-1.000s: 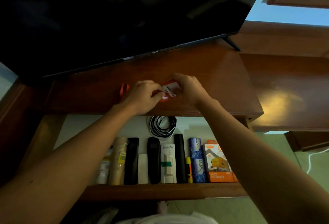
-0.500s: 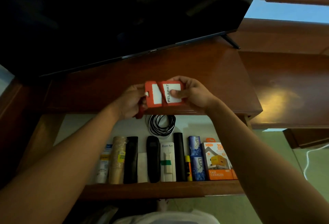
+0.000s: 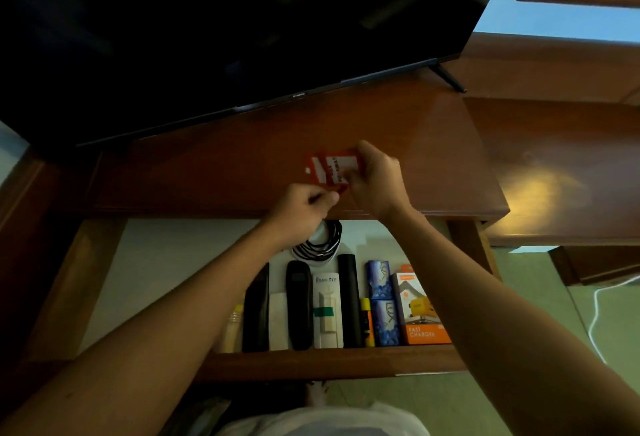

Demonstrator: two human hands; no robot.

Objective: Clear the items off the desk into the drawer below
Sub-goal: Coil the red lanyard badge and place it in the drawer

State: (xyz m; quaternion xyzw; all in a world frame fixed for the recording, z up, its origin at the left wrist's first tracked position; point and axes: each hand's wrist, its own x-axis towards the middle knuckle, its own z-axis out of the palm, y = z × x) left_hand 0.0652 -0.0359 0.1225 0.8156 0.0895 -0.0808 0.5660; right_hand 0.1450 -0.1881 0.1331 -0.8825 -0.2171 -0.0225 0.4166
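Note:
A red card holder with a white label is held above the brown desk top, near its front edge. My right hand grips its right side. Just below it, my left hand has its fingers pinched at the holder's lower edge, apparently on its red strap; motion blur hides the contact. Below the desk the drawer stands open, with a row of items along its front: black remotes, a white box, blue boxes and an orange charger box. A coiled black cable lies behind them.
A large dark TV screen stands at the back of the desk, with its foot at the right. A lower wooden surface adjoins on the right. The drawer's left part shows bare white lining. A white cable lies on the floor.
The red card holder was picked up off the desk with both hands. It has since shifted right and farther over the desk, and my left hand has slid down to its lower edge.

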